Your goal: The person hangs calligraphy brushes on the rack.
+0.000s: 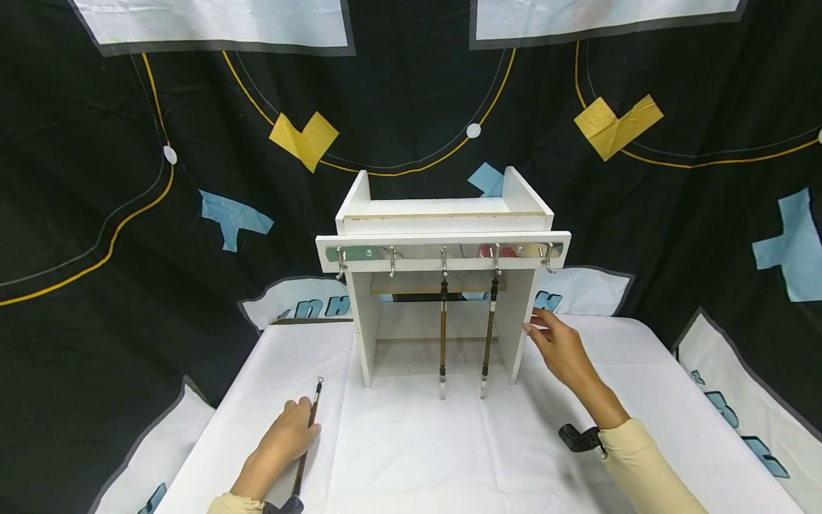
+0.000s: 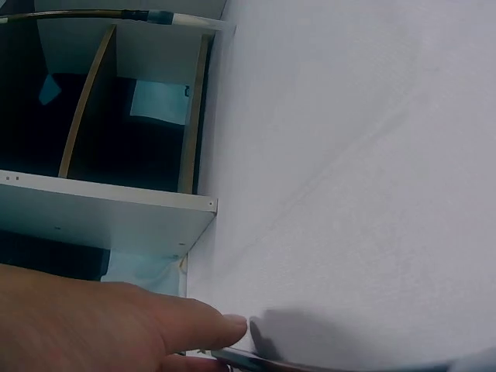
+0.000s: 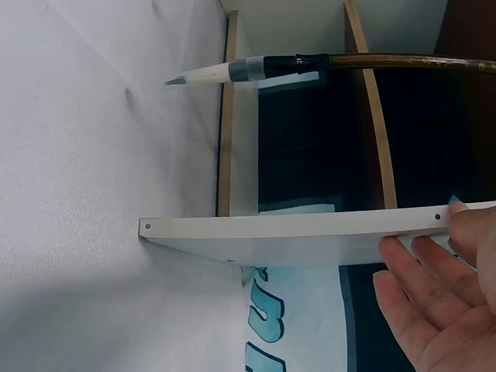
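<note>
A white hook rack (image 1: 443, 243) with side panels stands on the white cloth. Two calligraphy brushes hang from its hooks with their tips down, one in the middle (image 1: 443, 321) and one to its right (image 1: 491, 328). My left hand (image 1: 285, 432), low on the left, grips another brush (image 1: 312, 414) whose dark end and hanging loop point toward the rack; its bristles are out of sight. My right hand (image 1: 565, 350) holds the front edge of the rack's right side panel (image 3: 310, 225), thumb at the edge and fingers against the outer face.
White cloth covers the table (image 1: 411, 457) in front of the rack. Behind hangs a black curtain (image 1: 411, 93) with yellow tape (image 1: 305, 139) and blue tape (image 1: 234, 218). Lettered white sheets (image 1: 308, 300) show behind the rack and at the table's sides.
</note>
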`<state>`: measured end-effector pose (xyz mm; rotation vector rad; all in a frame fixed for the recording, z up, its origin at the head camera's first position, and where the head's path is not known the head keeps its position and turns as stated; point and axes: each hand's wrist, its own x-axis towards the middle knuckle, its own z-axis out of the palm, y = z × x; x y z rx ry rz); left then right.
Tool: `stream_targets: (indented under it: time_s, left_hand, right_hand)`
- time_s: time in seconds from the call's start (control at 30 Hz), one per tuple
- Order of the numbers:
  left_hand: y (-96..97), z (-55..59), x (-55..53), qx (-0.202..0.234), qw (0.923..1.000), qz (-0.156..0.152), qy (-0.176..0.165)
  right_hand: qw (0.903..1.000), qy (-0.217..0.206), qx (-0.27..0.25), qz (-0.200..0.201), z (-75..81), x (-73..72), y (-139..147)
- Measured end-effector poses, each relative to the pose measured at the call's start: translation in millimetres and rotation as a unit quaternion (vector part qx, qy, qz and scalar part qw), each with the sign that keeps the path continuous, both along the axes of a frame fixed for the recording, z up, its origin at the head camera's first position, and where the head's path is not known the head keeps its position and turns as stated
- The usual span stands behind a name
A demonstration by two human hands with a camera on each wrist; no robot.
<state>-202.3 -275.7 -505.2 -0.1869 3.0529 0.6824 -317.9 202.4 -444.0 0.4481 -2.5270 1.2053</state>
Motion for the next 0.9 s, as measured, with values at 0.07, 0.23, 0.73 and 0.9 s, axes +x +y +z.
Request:
stream_targets:
  time_s: [0.07, 0.23, 0.73, 0.9]
  left_hand:
    - [2.1, 0.8, -0.5, -0.006, 1.0, 0.001, 0.006]
    - [5.7, 0.8, -2.3, -0.024, 0.9996, 0.002, 0.015]
    - [8.9, -5.9, -7.8, -0.018, 0.9992, 0.028, 0.02]
    - [8.0, -6.8, -7.1, -0.015, 0.9992, 0.034, 0.013]
  right_hand:
    - [1.0, -0.001, 0.001, -0.001, 0.6, 0.4, -0.3]
    - [1.0, 0.0, -0.002, -0.002, 1.0, 0.9, -0.3]
    - [1.0, 0.0, -0.008, -0.004, -2.9, -1.8, 0.5]
    - [0.9999, 0.001, -0.012, -0.003, -3.0, -2.2, 0.1]
